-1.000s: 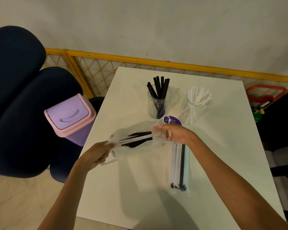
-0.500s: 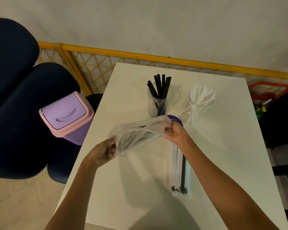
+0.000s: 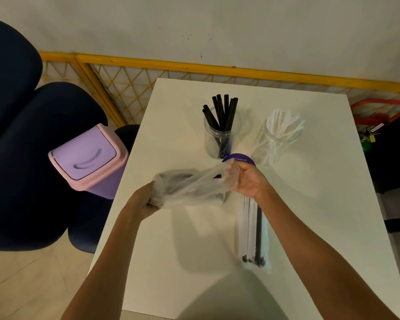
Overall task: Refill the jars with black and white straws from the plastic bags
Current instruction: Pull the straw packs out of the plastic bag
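Roughly midway, clutches in curled left hand (image 3: 146, 199) and right hand (image 3: 247, 179) a crumpled clear plastic bag (image 3: 189, 188) above the white table (image 3: 171, 250), at six o'clock of part-filled clear jar of black straws (image 3: 219, 139) and clear jar of white straws (image 3: 282, 135), flat clear straw packet (image 3: 252, 232) at five o'clock unemptied.

We look through 1 head-worn camera (wide-angle), facing forward and steeply down onto the white table (image 3: 321, 204), close above the left hand (image 3: 146, 202) and right hand (image 3: 247, 179), the wall (image 3: 217, 24) topping the frame.
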The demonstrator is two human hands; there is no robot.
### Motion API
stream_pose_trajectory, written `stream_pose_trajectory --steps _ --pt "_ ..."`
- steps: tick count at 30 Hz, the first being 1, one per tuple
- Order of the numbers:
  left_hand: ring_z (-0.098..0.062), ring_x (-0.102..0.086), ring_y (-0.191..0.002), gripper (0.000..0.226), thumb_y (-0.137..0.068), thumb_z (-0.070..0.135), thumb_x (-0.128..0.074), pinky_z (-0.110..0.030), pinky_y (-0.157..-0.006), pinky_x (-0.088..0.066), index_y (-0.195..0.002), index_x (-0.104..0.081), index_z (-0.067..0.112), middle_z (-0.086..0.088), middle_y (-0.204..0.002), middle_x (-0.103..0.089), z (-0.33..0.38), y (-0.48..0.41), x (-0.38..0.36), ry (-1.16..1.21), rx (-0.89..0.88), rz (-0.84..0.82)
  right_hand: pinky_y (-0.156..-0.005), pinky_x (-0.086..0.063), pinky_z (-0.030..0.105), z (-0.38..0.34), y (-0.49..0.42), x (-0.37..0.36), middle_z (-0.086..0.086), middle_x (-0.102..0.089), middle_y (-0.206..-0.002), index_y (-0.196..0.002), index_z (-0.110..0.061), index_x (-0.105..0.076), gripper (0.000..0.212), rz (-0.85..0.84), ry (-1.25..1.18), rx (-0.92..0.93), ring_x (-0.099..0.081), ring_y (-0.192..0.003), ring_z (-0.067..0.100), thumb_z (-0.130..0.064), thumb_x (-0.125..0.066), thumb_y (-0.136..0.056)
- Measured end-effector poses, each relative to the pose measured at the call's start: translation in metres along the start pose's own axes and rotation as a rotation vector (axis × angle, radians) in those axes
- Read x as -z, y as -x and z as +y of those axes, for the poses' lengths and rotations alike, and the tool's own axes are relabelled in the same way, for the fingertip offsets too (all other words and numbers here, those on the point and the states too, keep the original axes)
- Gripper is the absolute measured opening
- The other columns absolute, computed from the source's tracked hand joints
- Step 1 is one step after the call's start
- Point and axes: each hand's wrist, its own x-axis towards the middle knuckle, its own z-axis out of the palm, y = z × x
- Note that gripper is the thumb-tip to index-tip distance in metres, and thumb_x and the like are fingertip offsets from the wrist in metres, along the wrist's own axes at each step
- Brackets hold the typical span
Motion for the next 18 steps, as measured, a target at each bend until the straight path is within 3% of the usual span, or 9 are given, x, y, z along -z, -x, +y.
stream_pose_trajectory --steps 2,4,7,10,12,13,14,16,18 --pt "-0.015 -0.057 -0.071 0.021 -0.1 0.015 -0.036 -0.027 -0.059 -0.046 -0.107 -0.053 0.007 -0.008 -0.087 -0.061 -0.006 -0.004 -0.003 -0.17 -0.02 0.04 -0.068 -0.058 0.034 0.007 -0.007 -0.001 0.01 -0.072 -0.08 -0.078 -0.004 -0.073 0.02 -0.018 -0.161 0.038 -0.071 -0.069 0.022 -0.015 -0.056 -0.08" --pt "-0.018 -0.057 -0.073 0.026 -0.097 0.008 -0.035 -0.03 -0.061 -0.045 -0.115 -0.052 0.002 -0.012 -0.091 -0.061 -0.005 -0.005 -0.006 -0.202 -0.063 0.14 -0.064 -0.058 0.03 0.013 -0.015 -0.001 0.012 -0.072 -0.077 -0.078 0.0 -0.072 0.022 0.014 -0.248 0.075 -0.071 -0.066 0.022 -0.015 -0.056 -0.08" --pt "-0.02 -0.063 -0.068 0.037 -0.081 -0.011 -0.033 -0.031 -0.056 -0.049 -0.085 -0.067 0.002 -0.007 -0.069 -0.067 0.0 -0.008 -0.001 0.116 -0.021 0.133 -0.054 -0.055 0.022 0.014 -0.021 0.004 0.008 -0.07 -0.064 -0.085 -0.001 -0.064 0.02 0.079 -0.367 0.087 -0.068 -0.054 0.015 -0.014 -0.048 -0.089" --pt "-0.019 -0.07 -0.068 0.037 -0.052 -0.015 -0.046 -0.021 -0.052 -0.055 -0.071 -0.074 0.001 -0.009 -0.079 -0.072 0.0 -0.004 0.006 0.371 -0.018 -0.026 -0.043 -0.052 0.022 0.013 -0.019 0.006 0.007 -0.067 -0.058 -0.082 -0.002 -0.065 0.015 0.06 -0.384 0.072 -0.064 -0.046 0.014 -0.009 -0.053 -0.088" --pt "-0.015 -0.066 -0.064 0.026 -0.073 -0.01 -0.046 -0.02 -0.049 -0.053 -0.081 -0.067 0.003 -0.007 -0.081 -0.067 -0.01 -0.007 0.009 0.456 -0.005 0.01 -0.039 -0.051 0.021 0.015 -0.016 0.003 0.008 -0.068 -0.06 -0.083 -0.002 -0.066 0.015 0.012 -0.447 0.069 -0.064 -0.046 0.015 -0.011 -0.055 -0.087" --pt "-0.012 -0.062 -0.06 0.018 -0.089 0.005 -0.045 -0.019 -0.049 -0.052 -0.082 -0.061 0.006 -0.004 -0.078 -0.062 -0.015 -0.006 0.009 0.478 -0.001 0.048 -0.037 -0.048 0.02 0.016 -0.015 0.001 0.008 -0.069 -0.063 -0.086 -0.003 -0.065 0.019 -0.037 -0.495 0.067 -0.064 -0.045 0.015 -0.016 -0.053 -0.09" --pt "-0.011 -0.062 -0.059 0.023 -0.094 0.025 -0.049 -0.018 -0.05 -0.051 -0.083 -0.061 0.007 -0.001 -0.077 -0.061 -0.018 -0.007 0.008 0.415 -0.03 0.066 -0.036 -0.047 0.019 0.017 -0.014 -0.001 0.007 -0.071 -0.067 -0.088 -0.004 -0.067 0.018 -0.088 -0.536 0.073 -0.063 -0.044 0.014 -0.019 -0.057 -0.087" --pt "-0.014 -0.064 -0.077 0.055 -0.074 0.056 -0.067 -0.021 -0.063 -0.051 -0.1 -0.066 0.008 -0.003 -0.091 -0.067 -0.018 -0.003 0.0 0.022 -0.078 0.032 -0.038 -0.047 0.018 0.02 -0.012 -0.006 0.005 -0.073 -0.078 -0.088 -0.007 -0.071 0.029 -0.181 -0.541 0.109 -0.062 -0.046 0.014 -0.017 -0.082 -0.063" --pt "-0.022 -0.059 -0.094 0.085 -0.052 0.06 -0.079 -0.03 -0.073 -0.048 -0.112 -0.06 0.002 -0.012 -0.106 -0.062 -0.015 0.001 -0.007 -0.461 -0.098 0.067 -0.037 -0.045 0.017 0.022 -0.012 -0.009 0.002 -0.073 -0.085 -0.095 -0.013 -0.069 0.056 -0.266 -0.467 0.126 -0.061 -0.046 0.011 -0.016 -0.093 -0.044"
